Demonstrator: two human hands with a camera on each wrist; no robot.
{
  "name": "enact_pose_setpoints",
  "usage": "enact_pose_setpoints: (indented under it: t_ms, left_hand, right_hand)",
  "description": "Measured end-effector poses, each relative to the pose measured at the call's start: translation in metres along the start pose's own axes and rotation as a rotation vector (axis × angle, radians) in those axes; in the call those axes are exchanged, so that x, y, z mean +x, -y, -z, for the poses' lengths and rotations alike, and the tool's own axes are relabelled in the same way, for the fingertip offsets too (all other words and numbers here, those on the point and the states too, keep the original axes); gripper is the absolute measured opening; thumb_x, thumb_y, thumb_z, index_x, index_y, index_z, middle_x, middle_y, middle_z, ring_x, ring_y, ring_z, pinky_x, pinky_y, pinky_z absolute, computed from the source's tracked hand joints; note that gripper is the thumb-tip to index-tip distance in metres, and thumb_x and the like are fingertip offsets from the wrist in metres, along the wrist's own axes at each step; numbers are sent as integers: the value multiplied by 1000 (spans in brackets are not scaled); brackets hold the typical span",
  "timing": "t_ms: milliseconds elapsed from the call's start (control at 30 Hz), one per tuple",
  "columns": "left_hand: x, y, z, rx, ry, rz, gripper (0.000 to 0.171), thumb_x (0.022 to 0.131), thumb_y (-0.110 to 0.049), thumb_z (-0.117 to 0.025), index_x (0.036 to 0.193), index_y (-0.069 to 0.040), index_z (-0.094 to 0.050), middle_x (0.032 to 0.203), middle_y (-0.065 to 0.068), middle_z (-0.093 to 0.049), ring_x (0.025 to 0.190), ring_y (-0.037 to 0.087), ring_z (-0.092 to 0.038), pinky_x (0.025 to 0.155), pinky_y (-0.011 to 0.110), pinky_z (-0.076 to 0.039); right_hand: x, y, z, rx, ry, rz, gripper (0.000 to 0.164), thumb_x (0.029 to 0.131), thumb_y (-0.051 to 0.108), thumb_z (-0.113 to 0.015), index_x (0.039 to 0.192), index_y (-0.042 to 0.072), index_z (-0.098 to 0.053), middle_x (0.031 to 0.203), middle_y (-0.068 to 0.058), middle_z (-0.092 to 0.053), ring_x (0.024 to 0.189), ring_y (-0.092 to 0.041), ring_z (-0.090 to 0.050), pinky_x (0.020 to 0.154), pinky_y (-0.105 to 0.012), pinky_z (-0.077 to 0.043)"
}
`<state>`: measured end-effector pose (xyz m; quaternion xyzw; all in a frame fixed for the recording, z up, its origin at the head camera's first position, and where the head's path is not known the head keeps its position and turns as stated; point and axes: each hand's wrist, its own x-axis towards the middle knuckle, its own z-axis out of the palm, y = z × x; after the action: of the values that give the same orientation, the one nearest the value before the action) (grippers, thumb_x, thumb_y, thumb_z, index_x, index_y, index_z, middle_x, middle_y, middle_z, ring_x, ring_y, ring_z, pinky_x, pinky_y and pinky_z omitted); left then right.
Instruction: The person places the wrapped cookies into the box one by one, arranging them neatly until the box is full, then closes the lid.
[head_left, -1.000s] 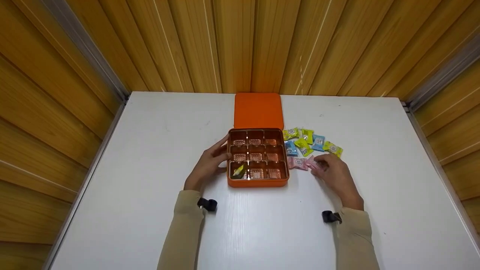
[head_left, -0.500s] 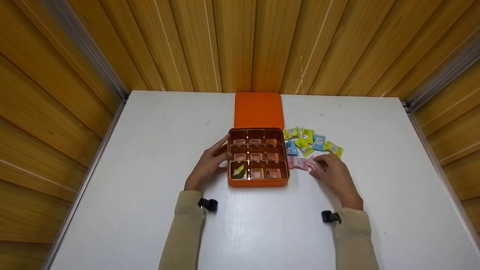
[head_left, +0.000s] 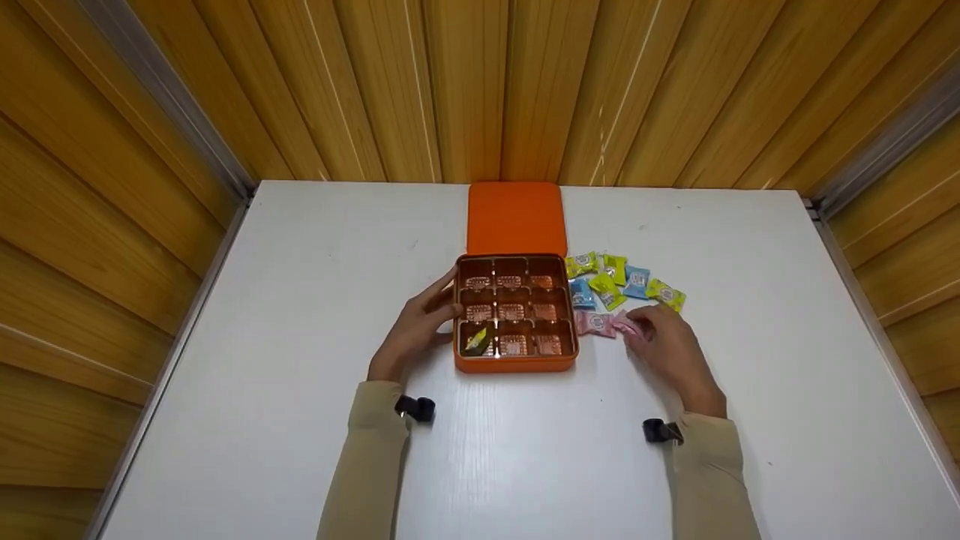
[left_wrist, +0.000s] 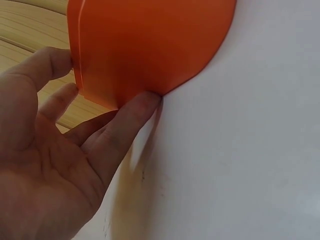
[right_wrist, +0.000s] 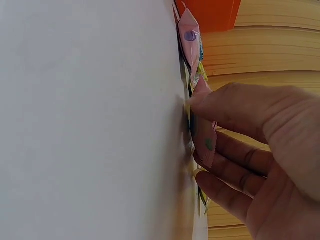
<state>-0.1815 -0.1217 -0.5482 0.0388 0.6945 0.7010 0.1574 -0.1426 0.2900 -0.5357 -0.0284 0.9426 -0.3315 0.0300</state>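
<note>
The pink candy (right_wrist: 204,145), which is a little to the right of the middle in the head view, should be very light, so its weight will probably make no difficulty. Its wrapping looks like thin, smooth film, which may slide a little against dry skin, while the sweet inside is likely hard and could perhaps crack if it is squeezed with too much force. The best place to take hold seems to be the thick middle part, from both broad sides; the thin end would probably bend and let the candy swing. The right-hand grip (head_left: 671,352) pinches this candy and covers a good part of it. Whether the candy touches the counter (head_left: 525,450) cannot be told. In the right wrist view it is pale pink, fuller in the middle, with a small green mark near its lower end, and this end is flat and finely ridged. A second pink candy (head_left: 598,325) lies just beside it, to the left. Farther left, the left-hand grip (head_left: 412,330) holds the left side of the orange box (head_left: 517,365), in whose lower left compartment one green candy (head_left: 478,341) lies slantwise.
</note>
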Motion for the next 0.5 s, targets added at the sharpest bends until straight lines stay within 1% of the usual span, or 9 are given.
enact_pose_setpoints:
  t_ms: [167, 300, 400, 500]
  left_hand:
    - [1, 0, 0, 20, -12, -3, 68, 105, -13, -65, 164, -38, -42, 162, 14, -45, 129, 35, -61, 90, 51, -62]
    - [2, 0, 0, 33, -25, 7, 68, 104, -13, -66, 163, -38, -43, 163, 14, -45, 129, 35, -61, 88, 49, -62]
    - [2, 0, 0, 21, -26, 24, 68, 104, -13, -66, 163, -39, -43, 163, 14, -44, 130, 35, -61, 88, 49, -62]
    - [2, 0, 0, 8, -20, 24, 68, 104, -13, -66, 162, -40, -44, 163, 14, -45, 130, 36, -60, 89, 50, -62]
  right_hand:
    - [0, 0, 1, 19, 10, -17, 36, 103, 12, -71, 135, -2, -64, 123, -18, -62, 108, -33, -57, 98, -50, -50]
    - [0, 1, 1, 27, 7, -25, 36, 105, 14, -68, 136, -3, -64, 126, -19, -62, 113, -35, -59, 103, -54, -50]
    - [0, 1, 1, 33, -5, -32, 36, 106, 18, -67, 135, -4, -64, 127, -20, -61, 116, -36, -59, 106, -55, -50]
    - [0, 1, 2, 34, -15, -37, 37, 107, 22, -66, 134, -3, -65, 126, -20, -60, 116, -36, -59, 106, -56, -49]
